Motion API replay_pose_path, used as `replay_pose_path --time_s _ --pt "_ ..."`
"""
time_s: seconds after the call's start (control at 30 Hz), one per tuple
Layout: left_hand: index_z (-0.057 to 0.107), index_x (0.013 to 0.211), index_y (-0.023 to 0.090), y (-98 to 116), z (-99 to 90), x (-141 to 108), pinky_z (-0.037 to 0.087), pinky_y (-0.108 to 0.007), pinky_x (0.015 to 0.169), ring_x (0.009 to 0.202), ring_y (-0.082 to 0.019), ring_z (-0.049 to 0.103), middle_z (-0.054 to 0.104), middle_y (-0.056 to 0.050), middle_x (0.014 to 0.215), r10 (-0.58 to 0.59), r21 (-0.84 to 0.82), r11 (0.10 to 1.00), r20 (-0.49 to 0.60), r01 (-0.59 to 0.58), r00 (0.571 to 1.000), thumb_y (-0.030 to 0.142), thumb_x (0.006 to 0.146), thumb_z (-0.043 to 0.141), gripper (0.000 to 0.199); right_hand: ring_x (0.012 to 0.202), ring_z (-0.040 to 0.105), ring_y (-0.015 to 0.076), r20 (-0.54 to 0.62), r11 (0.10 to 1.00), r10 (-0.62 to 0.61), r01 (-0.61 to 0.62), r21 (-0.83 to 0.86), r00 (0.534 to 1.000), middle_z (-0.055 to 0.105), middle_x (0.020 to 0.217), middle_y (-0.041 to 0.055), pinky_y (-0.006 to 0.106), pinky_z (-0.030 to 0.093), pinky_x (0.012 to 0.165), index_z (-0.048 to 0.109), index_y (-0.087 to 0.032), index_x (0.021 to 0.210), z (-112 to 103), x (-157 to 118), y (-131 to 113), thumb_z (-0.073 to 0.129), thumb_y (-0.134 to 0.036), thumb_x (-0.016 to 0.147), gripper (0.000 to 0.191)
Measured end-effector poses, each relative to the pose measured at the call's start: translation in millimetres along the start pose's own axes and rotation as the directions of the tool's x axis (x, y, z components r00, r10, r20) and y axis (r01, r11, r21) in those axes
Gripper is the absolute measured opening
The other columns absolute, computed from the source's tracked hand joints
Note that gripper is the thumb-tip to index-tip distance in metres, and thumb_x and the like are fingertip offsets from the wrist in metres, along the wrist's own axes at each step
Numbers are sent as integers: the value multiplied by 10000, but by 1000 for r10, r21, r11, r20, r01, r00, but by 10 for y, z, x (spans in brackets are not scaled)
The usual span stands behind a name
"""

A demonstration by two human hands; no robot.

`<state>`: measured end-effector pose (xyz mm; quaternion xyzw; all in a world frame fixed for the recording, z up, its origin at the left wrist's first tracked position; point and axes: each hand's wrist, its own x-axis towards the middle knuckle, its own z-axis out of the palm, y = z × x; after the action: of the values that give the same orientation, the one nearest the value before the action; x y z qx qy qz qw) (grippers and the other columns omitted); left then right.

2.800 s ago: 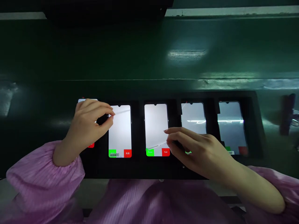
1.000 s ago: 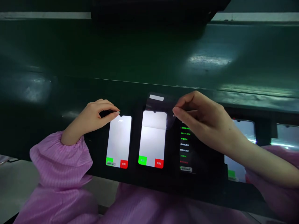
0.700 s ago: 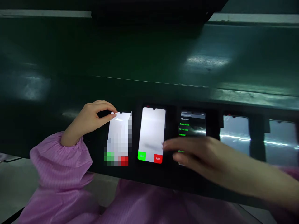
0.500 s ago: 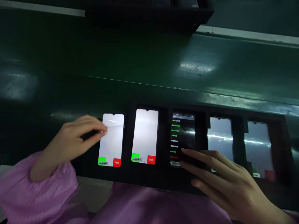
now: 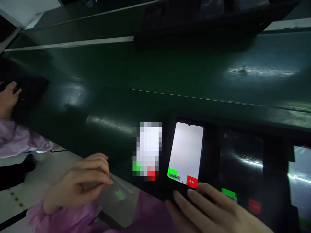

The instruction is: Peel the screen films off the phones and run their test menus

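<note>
Several phones lie in a row in a dark tray. The leftmost phone point(image 5: 148, 149) is pixelated, with a white screen and green and red corners. Beside it, another white-screened phone point(image 5: 186, 152) shows clearly. A phone with a dark screen point(image 5: 241, 168) lies further right, and part of one more point(image 5: 301, 178) shows at the right edge. My left hand point(image 5: 84, 181) is off the table's near edge, its fingers bent and pinched; what they hold, if anything, I cannot make out. My right hand point(image 5: 211, 207) has its fingers spread over the lower edge of the second phone and holds nothing.
A dark rack point(image 5: 206, 22) stands at the back of the green table point(image 5: 102, 71). At the far left, another person's hand point(image 5: 8, 98) rests by a dark object point(image 5: 31, 94). The floor point(image 5: 14, 207) shows at the lower left.
The view has swung left, bringing the other person in. My left hand has drawn back from the leftmost phone. My right hand has moved to the second phone; the third phone's text list is gone.
</note>
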<state>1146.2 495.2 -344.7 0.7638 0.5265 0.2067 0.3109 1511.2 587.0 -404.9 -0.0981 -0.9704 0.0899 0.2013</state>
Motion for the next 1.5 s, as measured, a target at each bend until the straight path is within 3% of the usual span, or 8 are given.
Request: replay_pose_path --time_s 0.37,0.6,0.7,0.87,1.03,1.17,1.33,1.5 --pt "777 1089 291 -537 57 541 623 -364 1002 1086 -177 728 749 -29 1131 -70 -23 998 -335 67 940 169 949 692 204 760 548 201 89 984 -171 175 -44 981 643 834 51 373 401 653 723 -200 756 261 812 74 650 -136 917 188" --pt "182 1677 420 -266 583 191 588 -611 1051 1362 -413 589 521 -148 1571 -363 -65 930 -8 362 932 724 475 976 1473 606 569 114 141 926 266 -293 237 954 691 846 4 288 354 525 681 -195 957 307 1140 663 572 -88 976 154" --pt "-19 1684 423 -138 998 90 554 -685 1016 1346 -458 577 538 -178 1551 -408 33 908 -160 417 899 629 485 1022 1601 537 544 84 164 729 488 -504 464 857 708 841 -18 250 396 511 668 -214 979 220 1256 933 583 -190 1006 93" --pt "-56 1682 398 -86 1399 155 519 -643 1002 1270 -401 624 692 -144 1353 -426 29 870 -457 492 781 463 758 938 1359 524 569 103 225 533 617 -611 586 754 702 795 -6 243 405 451 663 -225 956 65 1309 1126 634 -281 991 72" --pt "89 1688 399 -177 1228 291 528 -547 995 1221 -336 654 682 -127 1374 -408 -113 906 -490 407 771 582 808 864 1186 471 545 102 235 498 638 -626 600 733 701 778 -1 242 381 402 672 -234 937 36 1274 1083 655 -340 972 112" --pt "349 1625 375 -348 897 612 553 -423 961 1245 -291 661 632 -110 1459 -360 -350 919 -560 181 746 561 776 899 1029 467 525 109 201 599 597 -599 531 776 662 706 -25 269 409 457 668 -247 955 44 1272 930 626 -316 982 85" --pt "774 990 250 -479 557 959 586 -337 922 1060 -192 727 779 -41 1097 -232 -398 917 -552 -8 801 263 896 816 103 458 518 130 188 802 461 -498 329 867 658 677 -33 303 408 474 722 -283 1112 -85 1031 942 569 -415 1035 216" --pt "755 927 239 -470 544 805 591 -295 812 889 -152 723 763 0 929 -219 -302 953 -642 20 735 135 869 788 123 983 683 353 62 893 433 -419 -163 899 740 1176 151 542 531 839 780 -216 1088 -253 630 1258 431 -391 1088 390"
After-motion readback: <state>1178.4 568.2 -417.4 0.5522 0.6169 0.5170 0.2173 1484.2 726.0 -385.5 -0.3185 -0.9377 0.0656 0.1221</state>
